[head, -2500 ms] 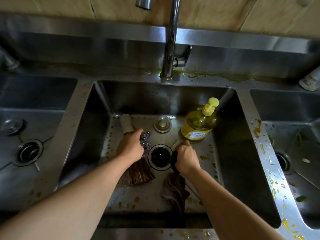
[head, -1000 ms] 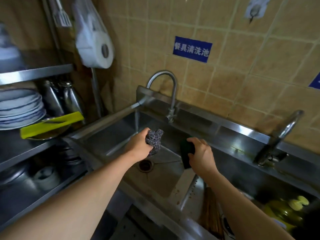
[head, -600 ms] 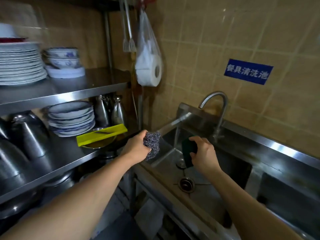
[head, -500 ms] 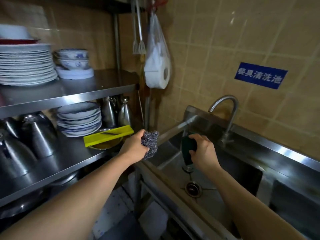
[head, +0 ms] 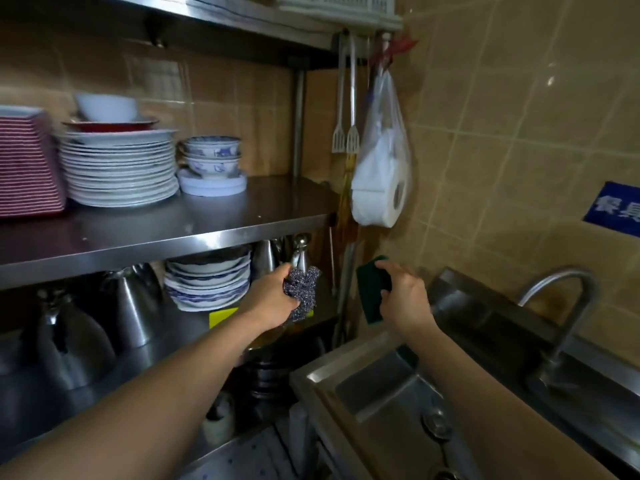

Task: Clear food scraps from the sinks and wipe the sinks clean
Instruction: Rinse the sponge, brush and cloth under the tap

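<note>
I see my left hand (head: 273,299) stretched out toward the steel shelving, its grip curled tight round a grey steel-wool scourer (head: 303,292) that bulges out past the fingers. My right hand (head: 403,299) is raised just beside it, a little apart, the thumb and fingers pinching a dark green scouring pad (head: 372,289) held upright on its edge. Both hands hang in the air above the near left corner of the sink (head: 381,386), touching nothing else.

The sink lies at the lower right, its steel basin bare near the rim, with a round drain fitting (head: 437,424) on its floor. A curved faucet (head: 568,306) rises from the back ledge against the tan tiled wall.

To the left, the middle shelf (head: 166,230) carries a tall stack of white plates (head: 119,168), a few blue-patterned bowls (head: 212,155) just beside it and a red striped stack (head: 27,164) at the edge of the view. Below it stand more plates (head: 207,278) and steel pitchers (head: 128,306). A roll of paper in a clear plastic bag (head: 381,168) hangs from the upper shelf near the wall, beside two hanging spatulas (head: 346,136).
</note>
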`<state>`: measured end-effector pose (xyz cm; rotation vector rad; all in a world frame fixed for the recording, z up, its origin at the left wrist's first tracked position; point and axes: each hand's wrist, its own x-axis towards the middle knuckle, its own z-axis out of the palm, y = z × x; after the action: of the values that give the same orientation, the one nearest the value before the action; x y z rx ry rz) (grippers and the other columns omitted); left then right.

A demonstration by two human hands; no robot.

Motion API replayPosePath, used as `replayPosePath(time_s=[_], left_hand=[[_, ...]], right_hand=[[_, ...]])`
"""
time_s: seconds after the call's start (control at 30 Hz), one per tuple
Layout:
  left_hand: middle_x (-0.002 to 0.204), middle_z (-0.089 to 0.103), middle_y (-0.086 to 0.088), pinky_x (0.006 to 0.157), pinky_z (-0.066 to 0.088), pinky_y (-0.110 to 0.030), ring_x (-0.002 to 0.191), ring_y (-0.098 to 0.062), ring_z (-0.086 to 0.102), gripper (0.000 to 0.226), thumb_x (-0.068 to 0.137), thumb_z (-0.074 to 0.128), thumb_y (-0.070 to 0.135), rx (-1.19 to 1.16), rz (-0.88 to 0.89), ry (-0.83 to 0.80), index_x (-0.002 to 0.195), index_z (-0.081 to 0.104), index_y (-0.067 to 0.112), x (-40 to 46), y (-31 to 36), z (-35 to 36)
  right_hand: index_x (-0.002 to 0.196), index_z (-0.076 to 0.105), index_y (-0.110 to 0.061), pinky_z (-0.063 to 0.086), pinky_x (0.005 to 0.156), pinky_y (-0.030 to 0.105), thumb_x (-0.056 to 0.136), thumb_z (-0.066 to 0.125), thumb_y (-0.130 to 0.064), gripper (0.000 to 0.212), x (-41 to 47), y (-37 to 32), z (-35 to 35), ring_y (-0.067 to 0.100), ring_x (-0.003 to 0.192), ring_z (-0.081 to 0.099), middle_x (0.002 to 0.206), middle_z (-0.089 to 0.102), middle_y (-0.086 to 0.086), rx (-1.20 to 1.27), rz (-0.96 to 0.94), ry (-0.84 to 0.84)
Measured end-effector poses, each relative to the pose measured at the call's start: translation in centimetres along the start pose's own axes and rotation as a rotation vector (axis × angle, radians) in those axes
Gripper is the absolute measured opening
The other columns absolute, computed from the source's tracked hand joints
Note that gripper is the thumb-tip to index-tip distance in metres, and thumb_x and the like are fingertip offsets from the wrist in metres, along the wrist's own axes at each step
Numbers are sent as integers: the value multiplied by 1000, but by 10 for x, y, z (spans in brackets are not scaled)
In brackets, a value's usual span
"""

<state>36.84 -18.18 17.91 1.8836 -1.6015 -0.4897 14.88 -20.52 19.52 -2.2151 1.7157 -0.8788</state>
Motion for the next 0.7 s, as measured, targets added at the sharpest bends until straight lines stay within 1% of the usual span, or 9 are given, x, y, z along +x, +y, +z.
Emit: replayPosePath(time_s=[0.1,0.23,0.3,0.4,0.5,0.57,0.63,0.7], left_hand=[[131,57,-5,83,36,-18,116,-24,54,65,83,69,12,1,-17,41,141,40,17,30,1,-7],[124,60,-7,86,39,-23,112,-25,57,60,81,70,10,-23,-31,85,135,45,13,67,2,-16],[123,61,-8,86,39,-22,114,-25,57,60,81,70,10,-42,-44,93,135,45,11,86,0,-19],[128,58,-5,86,38,-20,115,-24,55,64,80,71,11,-43,-79,103,138,43,13,117,-3,-25],[118,64,-7,91,45,-29,109,-25,60,53,78,70,8,-51,-55,111,127,51,14,157,-6,-31],[118,64,-7,93,47,-32,108,-25,60,55,78,69,8,-41,-48,118,129,49,15,187,-9,-34],[121,63,-9,96,47,-36,109,-26,60,57,78,68,9,-37,-41,123,132,47,15,217,-13,-37],[119,63,-10,95,49,-39,107,-28,60,56,78,67,10,-34,-32,119,130,48,16,250,-19,-37]], right_hand=[[138,43,-16,46,98,38,86,55,4,57,42,-5,7,29,118,53,134,49,12,16,-38,-29],[137,44,-14,46,100,41,86,53,6,56,88,-12,16,30,120,52,133,50,13,54,-82,-31],[137,45,-14,44,102,39,86,53,7,55,105,-14,25,29,122,50,134,49,12,65,-99,-33],[135,48,-13,40,102,33,86,53,9,55,129,-17,36,28,123,47,135,48,12,92,-105,-22],[135,48,-12,41,101,34,86,52,9,54,155,-20,48,27,123,46,133,49,12,107,-117,-17],[135,48,-11,44,100,34,86,52,10,53,173,-22,55,28,122,47,131,50,13,110,-115,-14],[134,49,-10,45,97,32,86,52,11,52,189,-24,61,28,120,49,130,51,14,128,-102,-8],[133,49,-9,48,93,30,87,51,10,50,209,-26,70,26,116,51,128,53,14,156,-76,-3]])
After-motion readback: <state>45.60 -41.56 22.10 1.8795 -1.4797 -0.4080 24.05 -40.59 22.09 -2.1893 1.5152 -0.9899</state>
